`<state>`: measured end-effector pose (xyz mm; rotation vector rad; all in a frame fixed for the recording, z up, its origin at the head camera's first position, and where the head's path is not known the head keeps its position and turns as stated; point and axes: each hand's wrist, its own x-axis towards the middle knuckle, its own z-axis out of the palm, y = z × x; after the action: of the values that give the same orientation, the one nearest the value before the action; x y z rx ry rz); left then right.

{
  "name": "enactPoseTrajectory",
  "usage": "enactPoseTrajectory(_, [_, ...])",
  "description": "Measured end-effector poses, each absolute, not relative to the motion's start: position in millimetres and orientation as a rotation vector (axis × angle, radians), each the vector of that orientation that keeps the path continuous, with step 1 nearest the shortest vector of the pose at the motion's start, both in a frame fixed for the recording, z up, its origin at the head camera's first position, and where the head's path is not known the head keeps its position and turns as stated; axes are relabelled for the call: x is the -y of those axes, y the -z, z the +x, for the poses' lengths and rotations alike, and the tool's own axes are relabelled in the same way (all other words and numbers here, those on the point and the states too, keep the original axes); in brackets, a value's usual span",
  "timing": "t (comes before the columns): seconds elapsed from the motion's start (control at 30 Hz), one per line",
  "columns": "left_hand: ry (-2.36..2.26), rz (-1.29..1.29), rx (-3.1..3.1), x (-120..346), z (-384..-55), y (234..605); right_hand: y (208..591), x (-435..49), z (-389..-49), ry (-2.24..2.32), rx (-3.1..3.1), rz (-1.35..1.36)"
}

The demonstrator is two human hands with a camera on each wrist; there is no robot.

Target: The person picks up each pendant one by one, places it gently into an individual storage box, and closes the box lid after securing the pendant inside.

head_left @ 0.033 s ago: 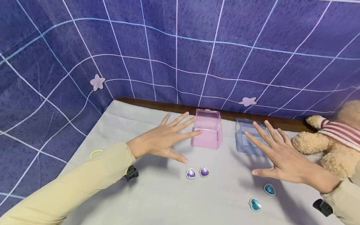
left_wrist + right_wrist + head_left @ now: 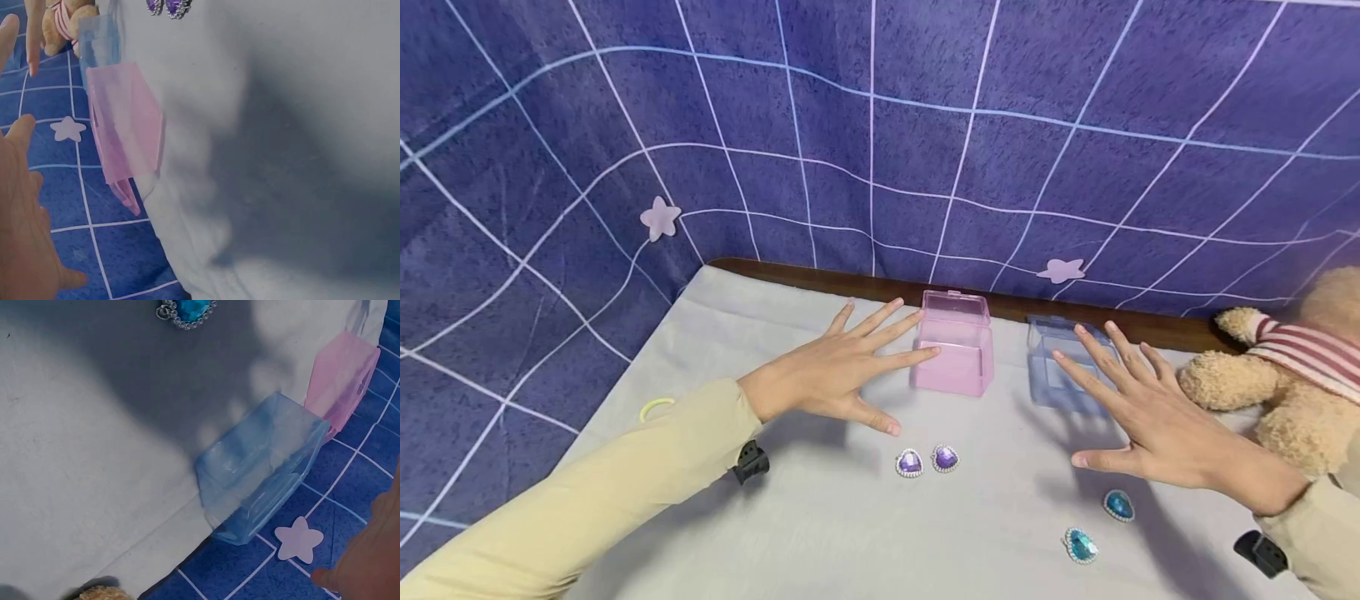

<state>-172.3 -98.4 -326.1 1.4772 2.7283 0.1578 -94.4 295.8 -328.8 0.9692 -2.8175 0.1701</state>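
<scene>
Fingers spread wide, my left hand (image 2: 835, 367) hovers over the white cloth, its fingertips overlapping the left side of a clear pink box (image 2: 953, 367) in the head view. That box has its lid raised at the back. On the right, my right hand (image 2: 1157, 417) is also spread and holds nothing; its fingers cover part of a clear blue box (image 2: 1060, 367). Two purple heart gems, one left (image 2: 909, 463) and one right (image 2: 945, 458), lie in front of the pink box. Below my right hand lie two teal heart gems, a nearer (image 2: 1081, 546) and a farther one (image 2: 1118, 505).
A teddy bear (image 2: 1292, 383) in a striped top sits at the right edge. A yellow-green ring (image 2: 657, 408) lies by my left sleeve. Behind the cloth's brown back edge hangs a blue gridded curtain (image 2: 880, 150) with pale stars (image 2: 1062, 271).
</scene>
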Motion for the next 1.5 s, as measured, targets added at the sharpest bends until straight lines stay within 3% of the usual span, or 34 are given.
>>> enactPoseTrajectory(0.8, [-0.175, 1.47, -2.734, 97.0, -173.8, 331.7, 326.3, -298.9, -84.6, -0.3, 2.841, 0.872])
enactPoseTrajectory(1.0, [-0.422, 1.438, -2.75, 91.0, -175.5, 342.8, 332.9, -286.9, -82.2, -0.514, 2.769, 0.884])
enactPoseTrajectory(1.23, [-0.965, 1.158, -2.711, 77.7, -186.6, 361.5, 343.2, -246.2, -85.0, -0.702, 2.466, 0.939])
enactPoseTrajectory(1.5, [-1.509, 0.795, -2.417, 59.1, -207.2, 385.2, 360.0, -203.9, -82.8, -0.93, 2.523, 0.897])
